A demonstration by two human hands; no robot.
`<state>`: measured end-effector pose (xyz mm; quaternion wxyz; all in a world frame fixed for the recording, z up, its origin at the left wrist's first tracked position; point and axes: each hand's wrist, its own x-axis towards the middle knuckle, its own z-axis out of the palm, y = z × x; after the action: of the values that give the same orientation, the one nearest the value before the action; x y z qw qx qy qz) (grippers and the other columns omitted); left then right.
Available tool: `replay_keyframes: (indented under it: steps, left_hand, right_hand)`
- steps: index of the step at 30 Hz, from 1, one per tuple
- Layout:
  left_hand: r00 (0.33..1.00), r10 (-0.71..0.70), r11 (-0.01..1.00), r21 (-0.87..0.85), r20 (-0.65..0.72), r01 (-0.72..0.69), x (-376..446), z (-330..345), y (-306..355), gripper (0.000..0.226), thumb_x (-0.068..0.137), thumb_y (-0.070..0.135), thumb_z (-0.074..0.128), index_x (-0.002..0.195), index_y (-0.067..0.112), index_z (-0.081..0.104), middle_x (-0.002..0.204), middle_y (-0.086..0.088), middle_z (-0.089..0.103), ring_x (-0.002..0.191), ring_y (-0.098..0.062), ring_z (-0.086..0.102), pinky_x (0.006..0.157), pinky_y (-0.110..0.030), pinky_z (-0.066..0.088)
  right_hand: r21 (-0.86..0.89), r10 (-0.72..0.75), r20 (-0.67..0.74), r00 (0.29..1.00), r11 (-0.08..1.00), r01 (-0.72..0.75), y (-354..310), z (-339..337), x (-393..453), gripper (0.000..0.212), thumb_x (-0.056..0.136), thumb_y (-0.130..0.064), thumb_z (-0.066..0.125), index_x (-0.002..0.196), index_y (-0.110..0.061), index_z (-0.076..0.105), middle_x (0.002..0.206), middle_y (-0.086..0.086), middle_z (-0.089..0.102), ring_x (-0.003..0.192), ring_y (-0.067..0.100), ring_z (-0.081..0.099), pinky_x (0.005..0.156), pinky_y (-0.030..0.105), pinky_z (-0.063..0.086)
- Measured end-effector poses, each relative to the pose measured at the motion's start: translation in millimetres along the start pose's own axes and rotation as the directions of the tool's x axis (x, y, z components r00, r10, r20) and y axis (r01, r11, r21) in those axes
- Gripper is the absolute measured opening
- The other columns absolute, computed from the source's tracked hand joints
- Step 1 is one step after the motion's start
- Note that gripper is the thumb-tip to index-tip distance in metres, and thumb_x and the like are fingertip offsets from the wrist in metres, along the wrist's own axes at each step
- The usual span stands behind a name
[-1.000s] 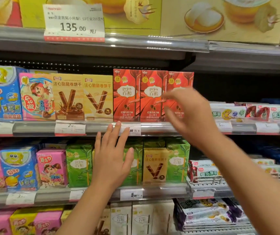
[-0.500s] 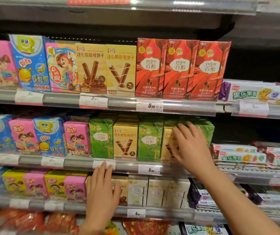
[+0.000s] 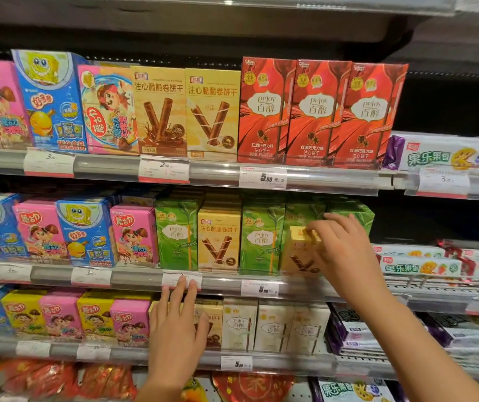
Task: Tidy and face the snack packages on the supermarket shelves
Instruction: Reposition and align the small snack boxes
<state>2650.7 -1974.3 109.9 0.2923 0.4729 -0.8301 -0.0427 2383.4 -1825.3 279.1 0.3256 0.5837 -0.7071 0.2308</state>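
On the middle shelf (image 3: 145, 278), right of the green boxes (image 3: 261, 239), the right hand (image 3: 345, 253) pinches a crooked yellow box (image 3: 297, 252) to turn it frontwards, while the left hand (image 3: 177, 329), below, rests flat with straight fingers.

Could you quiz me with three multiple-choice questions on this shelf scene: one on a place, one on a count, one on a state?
1. Where is the right hand?
A. top shelf
B. middle shelf, on a tan cardboard biscuit box
C. floor

2. How many red Pejoy cardboard boxes stand in front on the upper shelf?
A. one
B. three
C. six

3. The left hand is:
A. flat, fingers straight
B. a fist
C. holding a bag

Answers: 1 B, its fingers grip that box; 2 B, three fronts side by side; 3 A, fingers straight against the lower boxes.
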Motion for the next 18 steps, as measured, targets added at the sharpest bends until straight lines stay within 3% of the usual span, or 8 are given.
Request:
replay_keyframes:
  steps: [4, 7, 10, 12, 14, 18]
  left_hand:
    - [0.999, -0.006, 1.0, 0.017, 0.046, 0.005, 0, -6, 1, 0.063, 0.1, 0.055, 0.032, 0.158, 0.033, 0.024, 0.166, 0.008, 0.016, 0.154, -0.023, 0.011, 0.123, -0.047, 0.019]
    - [1.0, 0.005, 1.0, 0.006, 0.029, -0.005, 10, -31, 8, 0.057, 0.098, 0.05, 0.045, 0.15, 0.029, 0.042, 0.156, 0.006, 0.038, 0.144, -0.018, 0.032, 0.119, -0.042, 0.028]
    - [0.983, 0.063, 0.995, -0.063, -0.173, -0.075, 32, -70, 17, 0.045, 0.095, 0.034, 0.054, 0.138, 0.021, 0.056, 0.139, 0.004, 0.055, 0.13, -0.017, 0.046, 0.111, -0.042, 0.039]
    - [0.931, 0.13, 0.986, -0.058, -0.342, -0.159, 52, -97, 23, 0.045, 0.092, 0.023, 0.059, 0.136, 0.016, 0.056, 0.136, -0.001, 0.056, 0.129, -0.02, 0.047, 0.11, -0.045, 0.042]
    - [0.884, 0.194, 0.978, 0.01, -0.425, -0.21, 76, -119, 26, 0.05, 0.09, 0.019, 0.061, 0.139, 0.013, 0.052, 0.141, -0.008, 0.051, 0.133, -0.026, 0.043, 0.111, -0.048, 0.041]
    - [0.933, 0.222, 0.967, 0.187, -0.283, -0.173, 109, -142, 29, 0.064, 0.092, 0.028, 0.062, 0.15, 0.013, 0.04, 0.155, -0.015, 0.036, 0.146, -0.036, 0.026, 0.118, -0.054, 0.029]
  right_hand:
    - [0.115, 0.01, 0.094, 0.995, 0.993, -0.021, 2, -17, -9, 0.052, 0.073, -0.008, 0.087, 0.12, -0.013, 0.068, 0.113, 0.004, 0.066, 0.105, 0.03, 0.059, 0.088, 0.043, 0.051]
    - [0.215, 0.041, 0.097, 0.994, 0.975, -0.061, 5, -34, -23, 0.045, 0.076, -0.014, 0.086, 0.117, -0.019, 0.068, 0.108, -0.006, 0.058, 0.098, 0.019, 0.057, 0.077, 0.027, 0.044]
    - [0.288, 0.076, 0.086, 0.993, 0.953, -0.098, 7, -46, -40, 0.046, 0.076, -0.016, 0.085, 0.117, -0.026, 0.067, 0.107, -0.014, 0.055, 0.089, 0.006, 0.056, 0.071, 0.015, 0.038]
    - [0.344, 0.088, 0.108, 0.99, 0.931, -0.12, 1, -51, -49, 0.046, 0.079, -0.019, 0.083, 0.12, -0.031, 0.065, 0.108, -0.02, 0.055, 0.092, -0.001, 0.057, 0.07, 0.01, 0.039]
    - [0.407, 0.094, 0.137, 0.986, 0.902, -0.143, -8, -51, -55, 0.045, 0.08, -0.02, 0.082, 0.12, -0.031, 0.065, 0.111, -0.023, 0.055, 0.098, -0.005, 0.056, 0.074, 0.01, 0.043]
    - [0.447, 0.098, 0.199, 0.975, 0.876, -0.18, -25, -49, -61, 0.043, 0.083, -0.023, 0.08, 0.123, -0.033, 0.066, 0.113, -0.025, 0.055, 0.101, -0.002, 0.057, 0.078, 0.014, 0.045]
